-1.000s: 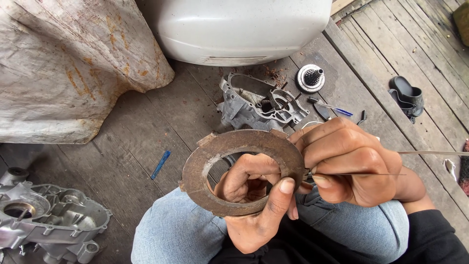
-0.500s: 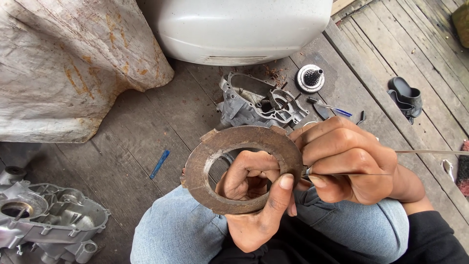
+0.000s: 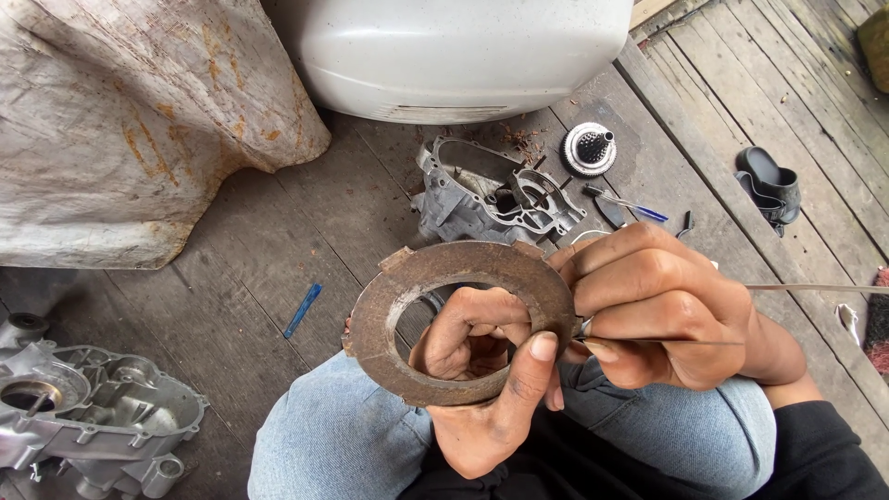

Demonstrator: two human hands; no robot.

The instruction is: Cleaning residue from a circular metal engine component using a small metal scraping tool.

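- The left hand [image 3: 482, 370] holds a brown ring [image 3: 460, 321], a flat rusty disc with a wide round hole, upright over the lap.
- Its thumb presses on the ring's lower right face; the other left fingers [image 3: 463, 324] curl behind and show through the hole, so the hand is closed on the ring.
- The ring has small tabs along its outer edge, two of them at the top.
- The right hand [image 3: 662, 310] is at the ring's right edge, its fingers folded tight around a thin metal blade [image 3: 815, 289] that runs out to the right.
- The blade's near end meets the ring's right rim, just beside the left thumb.
- Both hands hang above knees in pale blue jeans [image 3: 343, 435], over a dark plank floor [image 3: 278, 241].
- Behind the ring, on the floor, lies a grey engine casing [image 3: 491, 194], with a small toothed gear [image 3: 590, 148] just beyond it.
- A second, silver casing [image 3: 93, 417] lies at lower left, well apart from the hands.
- A blue stick [image 3: 303, 309] lies on the floor left of the ring.
- A white body panel [image 3: 463, 51] stands at the top, a stained tarp [image 3: 130, 120] at upper left, a dark sandal [image 3: 767, 181] at right.
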